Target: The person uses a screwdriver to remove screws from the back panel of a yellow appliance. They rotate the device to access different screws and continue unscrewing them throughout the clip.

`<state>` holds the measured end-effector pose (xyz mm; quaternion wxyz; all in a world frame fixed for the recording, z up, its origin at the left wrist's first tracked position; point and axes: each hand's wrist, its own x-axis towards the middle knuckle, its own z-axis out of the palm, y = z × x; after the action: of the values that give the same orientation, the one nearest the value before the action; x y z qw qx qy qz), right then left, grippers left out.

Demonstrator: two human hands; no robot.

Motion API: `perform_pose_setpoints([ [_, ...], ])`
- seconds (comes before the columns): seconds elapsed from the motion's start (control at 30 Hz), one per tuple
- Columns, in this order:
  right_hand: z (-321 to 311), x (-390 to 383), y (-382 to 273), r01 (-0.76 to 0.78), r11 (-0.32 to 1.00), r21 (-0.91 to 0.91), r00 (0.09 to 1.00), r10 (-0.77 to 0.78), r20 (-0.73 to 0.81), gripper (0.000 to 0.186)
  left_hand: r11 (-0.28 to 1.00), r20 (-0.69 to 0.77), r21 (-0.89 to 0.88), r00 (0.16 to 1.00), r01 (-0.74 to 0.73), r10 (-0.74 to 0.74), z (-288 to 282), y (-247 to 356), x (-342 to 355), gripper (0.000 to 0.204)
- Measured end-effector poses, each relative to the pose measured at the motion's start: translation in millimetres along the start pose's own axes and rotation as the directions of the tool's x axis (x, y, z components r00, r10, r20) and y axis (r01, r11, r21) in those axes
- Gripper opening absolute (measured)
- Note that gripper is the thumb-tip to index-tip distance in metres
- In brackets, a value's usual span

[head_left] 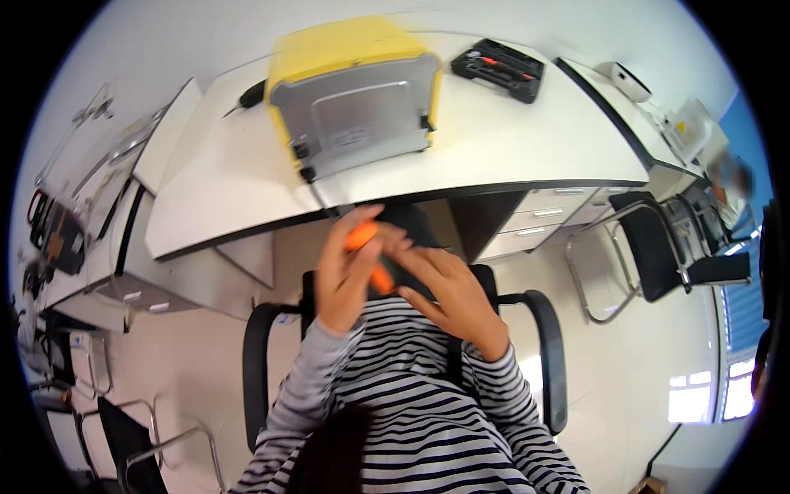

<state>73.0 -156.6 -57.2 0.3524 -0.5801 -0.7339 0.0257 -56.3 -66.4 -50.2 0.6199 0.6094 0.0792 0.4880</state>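
In front of my lap, my left hand [346, 276] is closed round an orange object [381, 280], smeared by motion. It looks like a tool handle, but its exact kind does not show. One orange part rises by the left fingers and another sticks out below, towards my right thumb. My right hand [453, 296] lies close beside it with its fingers stretched out and thumb apart. Its blurred fingertips reach the left hand, and whether they touch the object I cannot tell. Beyond my hands, a yellow case with a grey panel [354, 123] stands on the white desk [502, 148].
A black tool case [499, 70] with orange-and-black tools lies open at the back right. At the back left is a black drill-like tool [251, 96]. Drawers [539, 216] sit under the desk. Armrests [547, 362] flank me, and chairs [646, 247] stand both sides.
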Motion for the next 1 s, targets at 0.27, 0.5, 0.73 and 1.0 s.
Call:
perform_pose_setpoints([
  [0.27,-43.0,-153.2,121.4,-0.821,0.096,-0.563,0.238,0.953,-0.185,0.058,0.733,-0.327,0.568,0.92,0.374,-0.216,-115.4,106.1,-93.1,0.027],
  [0.5,-39.0,-123.4,108.3,-0.996,0.041,-0.08,0.044,0.998,-0.036,0.045,0.364,-0.483,0.643,0.726,0.674,-0.49,-198.4,102.7,-126.1,0.03],
  [0.73,-35.5,-125.3,112.2,-0.959,0.041,-0.282,0.088,0.984,-0.158,0.046,0.315,-0.331,0.222,0.375,0.923,-0.866,-224.7,71.0,-144.5,0.05],
  [1.0,-18.0,-92.4,129.4,-0.893,0.211,-0.397,0.236,0.972,-0.013,0.049,0.2,-0.432,0.516,0.454,0.833,-0.779,-239.1,75.2,-130.8,0.032],
])
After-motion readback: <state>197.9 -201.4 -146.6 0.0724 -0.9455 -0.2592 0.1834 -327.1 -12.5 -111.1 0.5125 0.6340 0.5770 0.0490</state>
